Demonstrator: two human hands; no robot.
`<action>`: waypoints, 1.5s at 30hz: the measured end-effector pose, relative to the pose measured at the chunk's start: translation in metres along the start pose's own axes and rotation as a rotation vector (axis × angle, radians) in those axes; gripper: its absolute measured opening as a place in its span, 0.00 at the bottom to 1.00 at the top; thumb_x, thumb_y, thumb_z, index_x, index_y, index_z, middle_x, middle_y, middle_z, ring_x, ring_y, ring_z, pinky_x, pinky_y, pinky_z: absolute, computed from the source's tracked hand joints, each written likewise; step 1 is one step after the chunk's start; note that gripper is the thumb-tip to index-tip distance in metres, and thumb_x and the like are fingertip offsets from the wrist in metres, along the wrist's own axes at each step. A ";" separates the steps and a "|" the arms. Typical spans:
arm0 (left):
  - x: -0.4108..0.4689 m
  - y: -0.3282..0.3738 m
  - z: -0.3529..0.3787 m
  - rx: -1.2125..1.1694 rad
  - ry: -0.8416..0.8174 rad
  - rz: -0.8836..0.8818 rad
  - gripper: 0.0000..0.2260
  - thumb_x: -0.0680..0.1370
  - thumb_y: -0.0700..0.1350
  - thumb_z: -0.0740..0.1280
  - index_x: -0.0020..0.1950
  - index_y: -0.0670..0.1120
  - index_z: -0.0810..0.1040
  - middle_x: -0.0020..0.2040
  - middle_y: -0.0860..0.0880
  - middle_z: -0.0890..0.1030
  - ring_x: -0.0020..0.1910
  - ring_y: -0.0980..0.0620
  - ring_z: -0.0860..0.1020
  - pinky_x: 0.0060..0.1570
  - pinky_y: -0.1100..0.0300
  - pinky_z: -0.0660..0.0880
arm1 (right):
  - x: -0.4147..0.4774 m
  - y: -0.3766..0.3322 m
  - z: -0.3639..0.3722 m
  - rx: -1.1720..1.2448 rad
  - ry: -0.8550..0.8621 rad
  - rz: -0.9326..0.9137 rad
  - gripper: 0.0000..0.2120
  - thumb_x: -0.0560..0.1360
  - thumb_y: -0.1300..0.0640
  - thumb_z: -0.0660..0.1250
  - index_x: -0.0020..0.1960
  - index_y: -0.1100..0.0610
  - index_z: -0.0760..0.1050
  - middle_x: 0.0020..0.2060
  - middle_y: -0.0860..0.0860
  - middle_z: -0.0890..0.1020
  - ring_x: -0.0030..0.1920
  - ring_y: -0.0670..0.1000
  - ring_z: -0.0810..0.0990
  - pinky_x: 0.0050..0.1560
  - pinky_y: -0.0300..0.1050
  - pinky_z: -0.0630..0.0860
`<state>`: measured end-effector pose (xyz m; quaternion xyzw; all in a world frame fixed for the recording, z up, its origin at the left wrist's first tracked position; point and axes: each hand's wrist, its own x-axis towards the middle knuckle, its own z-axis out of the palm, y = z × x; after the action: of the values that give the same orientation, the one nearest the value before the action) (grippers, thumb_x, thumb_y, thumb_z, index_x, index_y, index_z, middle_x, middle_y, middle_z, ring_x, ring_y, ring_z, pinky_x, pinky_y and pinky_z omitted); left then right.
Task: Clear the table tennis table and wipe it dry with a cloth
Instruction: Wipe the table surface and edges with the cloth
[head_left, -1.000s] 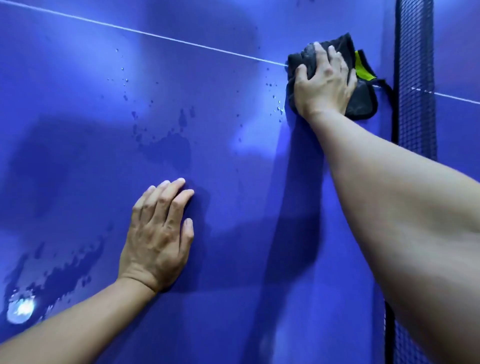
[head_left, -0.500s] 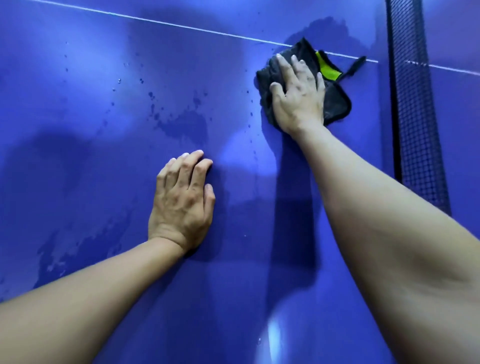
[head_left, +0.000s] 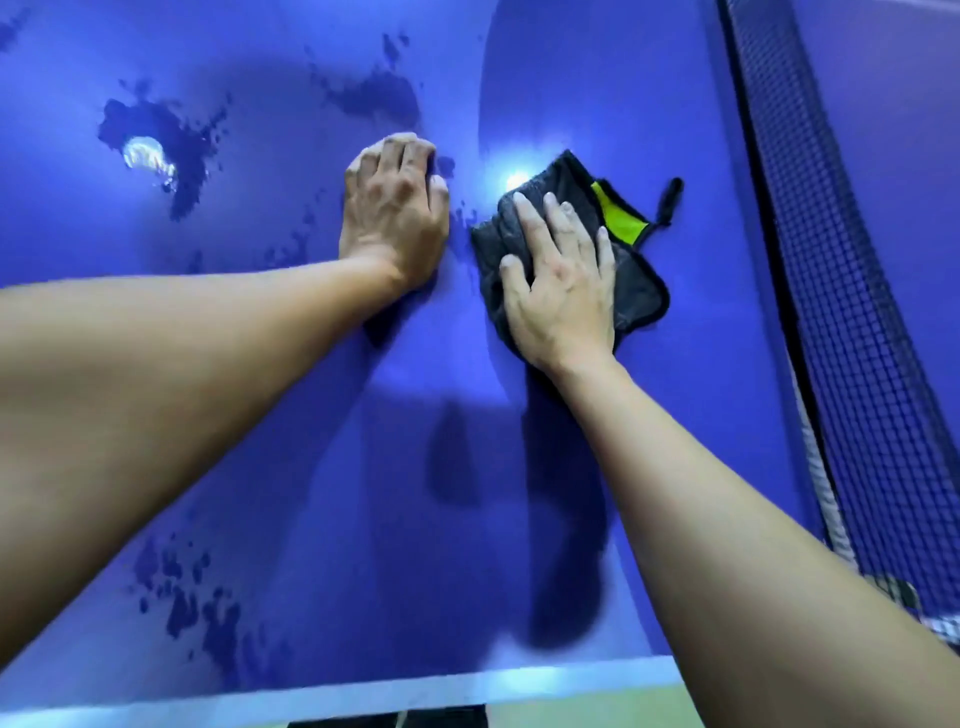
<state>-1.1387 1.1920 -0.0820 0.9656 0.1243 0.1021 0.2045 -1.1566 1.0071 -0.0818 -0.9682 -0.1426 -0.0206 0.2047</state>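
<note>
My right hand (head_left: 561, 283), fingers flat, has dragged the cloth (head_left: 641, 291) from the net (head_left: 841, 270) to just beside my left hand (head_left: 395, 208), flat on the table (head_left: 571, 62); wet patches (head_left: 379, 96) there still wait

The blue surface (head_left: 322, 545) is smooth and hard with a semi-gloss sheen that throws back bright glare. Wet patches (head_left: 379, 96) on it look darker and glassy. Its white edge line (head_left: 363, 691) looks like flat paint. The cloth (head_left: 636, 291) is dark grey, soft, fuzzy and matt, with a black stitched border and a smoother yellow-green panel (head_left: 618, 213). The net (head_left: 841, 312) is matt black woven mesh, edged by a twisted cord (head_left: 826, 499).
</note>
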 end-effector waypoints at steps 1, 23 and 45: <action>-0.001 -0.001 -0.003 -0.010 -0.009 0.000 0.18 0.80 0.49 0.54 0.66 0.45 0.74 0.68 0.45 0.74 0.68 0.41 0.70 0.71 0.51 0.59 | -0.018 -0.001 0.000 0.001 0.003 0.003 0.28 0.80 0.46 0.55 0.80 0.43 0.61 0.80 0.50 0.63 0.81 0.48 0.57 0.81 0.56 0.45; -0.285 0.000 -0.049 0.134 -0.196 0.135 0.27 0.80 0.48 0.52 0.79 0.42 0.66 0.79 0.41 0.65 0.78 0.39 0.62 0.79 0.46 0.55 | -0.301 -0.012 -0.022 -0.049 0.069 0.002 0.27 0.81 0.45 0.55 0.80 0.45 0.63 0.79 0.50 0.66 0.80 0.50 0.59 0.80 0.59 0.51; -0.070 -0.092 -0.074 0.056 -0.013 0.102 0.22 0.77 0.46 0.53 0.67 0.41 0.75 0.65 0.42 0.76 0.62 0.37 0.74 0.64 0.43 0.72 | -0.044 -0.069 0.026 -0.065 -0.040 -0.135 0.26 0.81 0.42 0.52 0.79 0.40 0.62 0.79 0.46 0.63 0.80 0.45 0.57 0.80 0.57 0.48</action>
<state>-1.2419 1.2814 -0.0651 0.9766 0.0765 0.1026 0.1730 -1.2190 1.0657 -0.0828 -0.9627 -0.2107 -0.0199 0.1683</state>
